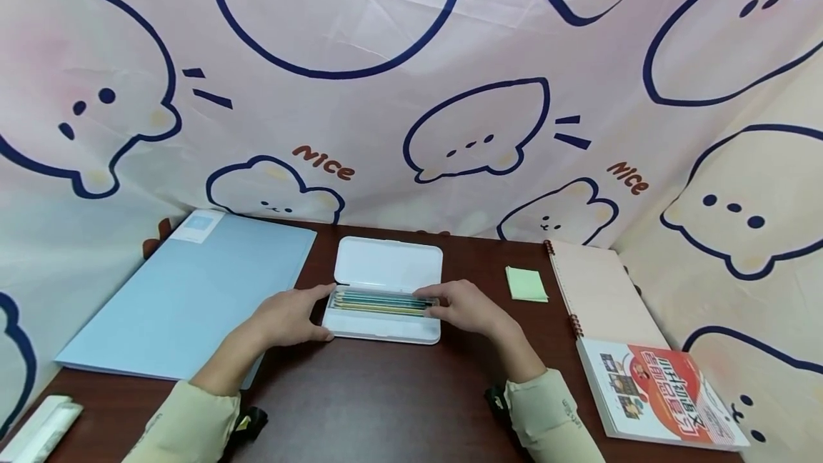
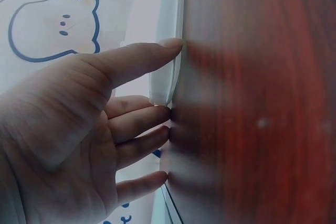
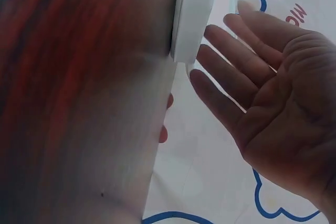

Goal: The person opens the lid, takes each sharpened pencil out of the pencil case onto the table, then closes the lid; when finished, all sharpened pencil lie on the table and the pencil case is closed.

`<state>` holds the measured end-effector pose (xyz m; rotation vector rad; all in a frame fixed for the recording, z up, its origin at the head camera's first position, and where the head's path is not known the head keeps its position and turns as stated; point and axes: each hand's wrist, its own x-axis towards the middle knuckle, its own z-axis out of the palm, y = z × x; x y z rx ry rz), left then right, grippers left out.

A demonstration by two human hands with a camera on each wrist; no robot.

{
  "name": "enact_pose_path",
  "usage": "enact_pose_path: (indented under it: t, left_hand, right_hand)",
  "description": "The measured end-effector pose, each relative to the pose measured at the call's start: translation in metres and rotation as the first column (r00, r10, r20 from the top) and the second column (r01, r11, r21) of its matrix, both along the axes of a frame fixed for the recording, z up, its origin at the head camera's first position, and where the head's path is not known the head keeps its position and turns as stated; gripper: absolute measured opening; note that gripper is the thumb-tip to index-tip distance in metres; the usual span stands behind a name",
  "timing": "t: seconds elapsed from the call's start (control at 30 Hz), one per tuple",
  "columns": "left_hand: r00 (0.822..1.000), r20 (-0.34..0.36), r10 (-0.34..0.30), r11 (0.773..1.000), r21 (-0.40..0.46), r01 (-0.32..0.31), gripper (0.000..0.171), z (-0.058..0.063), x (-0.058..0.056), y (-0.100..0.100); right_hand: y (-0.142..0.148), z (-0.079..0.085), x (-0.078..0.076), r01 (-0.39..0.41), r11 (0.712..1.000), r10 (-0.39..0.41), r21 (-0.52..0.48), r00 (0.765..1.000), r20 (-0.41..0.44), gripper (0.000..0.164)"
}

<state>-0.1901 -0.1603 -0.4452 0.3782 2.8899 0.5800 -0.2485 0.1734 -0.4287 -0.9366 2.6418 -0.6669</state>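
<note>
A white pencil case point(image 1: 382, 327) lies with its lid point(image 1: 388, 263) folded back, and several teal and yellow pencils point(image 1: 379, 302) lie side by side in it. At its left end my left hand point(image 1: 286, 316) has the thumb against the front corner and the index finger near the hinge. The left wrist view shows that thumb on the case's edge point(image 2: 170, 72), the other fingers spread beside it. My right hand point(image 1: 472, 306) reaches over the right end, thumb and index fingertips around the pencils' ends. Its fingers look loosely extended in the right wrist view, beside the case wall point(image 3: 194, 19).
Left of the case lies a large light-blue folder point(image 1: 206, 284). To the right are green sticky notes point(image 1: 527, 284), a spiral notebook point(image 1: 607, 291) and a red-and-white book point(image 1: 662, 391). A white-and-green packet point(image 1: 45, 427) sits at the left front. A printed curtain point(image 1: 386, 120) hangs behind the table.
</note>
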Motion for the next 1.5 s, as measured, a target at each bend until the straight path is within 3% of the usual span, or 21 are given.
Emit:
enact_pose_path:
  t: [0.27,0.5,0.73,0.93,1.33,1.5]
  left_hand:
    - [1.0,-0.019,0.005,1.0,-0.013,-0.006,0.086,0.001,-0.004,-0.001]
    - [1.0,-0.014,-0.001,1.0,-0.003,0.001,0.093,0.001,-0.004,-0.002]
    - [0.999,-0.037,-0.003,1.0,0.011,0.004,0.089,0.002,-0.004,-0.002]
    - [1.0,-0.029,0.005,1.0,0.007,-0.004,0.091,0.001,-0.006,-0.002]
    - [1.0,0.001,0.025,1.0,0.009,-0.025,0.091,0.0,-0.003,0.002]
    - [1.0,0.003,0.03,1.0,0.01,-0.03,0.091,0.0,-0.002,0.002]
  right_hand:
    - [-0.004,0.004,-0.001,-0.01,1.0,0.01,0.006,1.0,-0.028,0.032]
    - [-0.016,0.0,-0.006,-0.041,0.995,0.046,0.091,0.997,-0.054,0.03]
    - [-0.027,0.003,-0.008,-0.076,0.984,0.094,0.164,0.99,-0.106,0.024]
    - [-0.029,0.001,-0.006,-0.051,0.978,0.08,0.204,0.987,-0.141,0.013]
    - [-0.03,-0.003,-0.006,-0.044,0.984,0.053,0.172,0.997,-0.049,0.011]
    - [-0.027,0.0,-0.005,-0.031,0.988,0.038,0.15,0.998,-0.048,0.01]
